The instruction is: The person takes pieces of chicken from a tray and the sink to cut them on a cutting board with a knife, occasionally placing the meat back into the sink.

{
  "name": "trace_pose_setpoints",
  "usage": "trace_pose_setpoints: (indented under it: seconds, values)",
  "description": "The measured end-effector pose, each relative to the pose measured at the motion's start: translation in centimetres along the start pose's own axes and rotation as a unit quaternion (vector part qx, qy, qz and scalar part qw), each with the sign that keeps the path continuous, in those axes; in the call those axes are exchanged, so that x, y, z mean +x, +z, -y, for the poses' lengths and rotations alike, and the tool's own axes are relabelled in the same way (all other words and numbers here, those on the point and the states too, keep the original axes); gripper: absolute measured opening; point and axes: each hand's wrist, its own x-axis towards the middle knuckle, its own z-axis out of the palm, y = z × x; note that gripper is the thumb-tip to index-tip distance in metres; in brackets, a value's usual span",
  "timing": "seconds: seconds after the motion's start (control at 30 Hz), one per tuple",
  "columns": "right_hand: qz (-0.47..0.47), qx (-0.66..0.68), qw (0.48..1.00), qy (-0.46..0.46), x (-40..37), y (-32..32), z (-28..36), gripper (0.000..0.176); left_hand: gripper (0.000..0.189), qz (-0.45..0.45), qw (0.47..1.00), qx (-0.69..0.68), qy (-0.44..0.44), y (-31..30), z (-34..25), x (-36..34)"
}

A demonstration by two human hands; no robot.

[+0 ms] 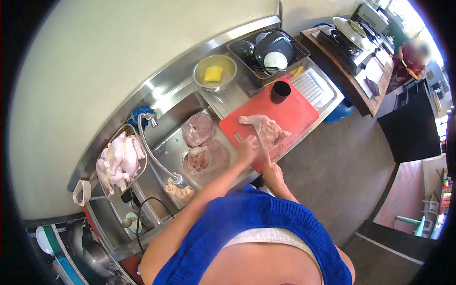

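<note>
On the red cutting board point(297, 107) lies a pale raw chicken piece point(273, 133) with skin on. My right hand point(273, 176), at the near edge of the board, is closed around the handle of a knife point(261, 141). The knife's blade points away from me and lies over the chicken piece. Left of the blade, my left hand point(247, 149) is over the board's near left part, close to the knife. Its fingers are bunched; what they hold, if anything, is hidden. A black cup point(280, 92) stands on the far part of the board.
Left of the board, the sink point(164, 135) holds bagged meat point(198, 129) and a flexible faucet point(154, 154). Whole raw chickens point(121, 159) fill a tray further left. A metal bowl point(215, 61) and a dish rack point(266, 52) stand behind. Another person point(406, 69) is at the far right.
</note>
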Motion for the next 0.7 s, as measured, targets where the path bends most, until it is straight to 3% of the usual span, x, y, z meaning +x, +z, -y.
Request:
trace_pose_setpoints:
  seconds: [0.13, 0.23, 0.4, 0.57, 0.7]
  values:
    - [0.002, -0.008, 0.999, 0.036, -4.6, -0.5, -1.1, 0.065, 0.016, -0.014, 1.000, -0.007, -0.015, -0.2, -0.2, 0.1]
    - [-0.026, -0.016, 0.999, -0.024, -2.1, 0.3, -1.4, 0.065, 0.015, -0.012, 1.000, -0.014, -0.019, 0.4, -0.1, -0.4]
    - [0.008, -0.016, 1.000, -0.004, -0.9, -0.3, -0.2, 0.066, 0.015, -0.018, 1.000, -0.007, 0.016, 1.1, 0.6, -0.9]
    - [-0.007, -0.034, 0.999, -0.005, -3.9, 0.5, -2.4, 0.066, 0.015, -0.050, 0.998, -0.037, -0.029, 1.2, 0.4, -0.8]
    - [-0.023, -0.035, 0.999, -0.034, -1.2, 0.5, -0.6, 0.068, 0.015, -0.027, 0.998, -0.015, -0.056, 1.7, 0.3, -1.2]
